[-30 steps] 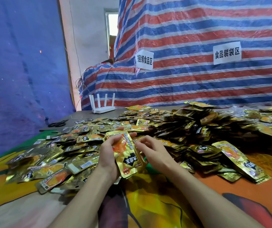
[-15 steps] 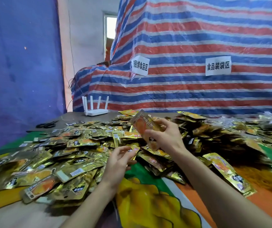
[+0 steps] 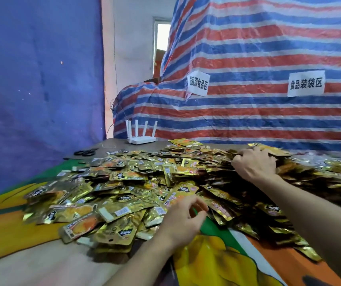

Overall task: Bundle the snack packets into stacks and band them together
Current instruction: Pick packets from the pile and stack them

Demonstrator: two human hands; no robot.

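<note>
Your right hand [image 3: 255, 165] has gone from holding one packet up in the air to reaching out over the far, darker side of the heap, and the view has swung with it.

Nearest you, the printed cloth [image 3: 217, 259] shows in front of the pile, and I take that to be the spot you use for building a stack. Your left hand [image 3: 184, 220] hovers just over the near edge of the snack packets [image 3: 124, 195], fingers loosely curled with nothing between them. I judge it waits there to receive whatever the other hand brings back. No finished stack and no band shows near it, so the bundling looks to be at its gathering step.

Farther out, your right hand lies knuckles up on the heap. Its fingers hook down among the packets, fingertips beside a gold packet [image 3: 272, 150] at the crest. Whether they pinch one or only rake the pile I cannot tell. The foil looks slick and the packets overlap every way, so a pull from there may drag neighbours along.

Beyond the heap, scissors [image 3: 86, 152] and a white router [image 3: 141, 139] sit on the table end, well apart from your work. Behind them hangs the striped tarp [image 3: 258, 112] with paper labels [image 3: 198, 84], and a blue sheet [image 3: 41, 79] closes the left.
</note>
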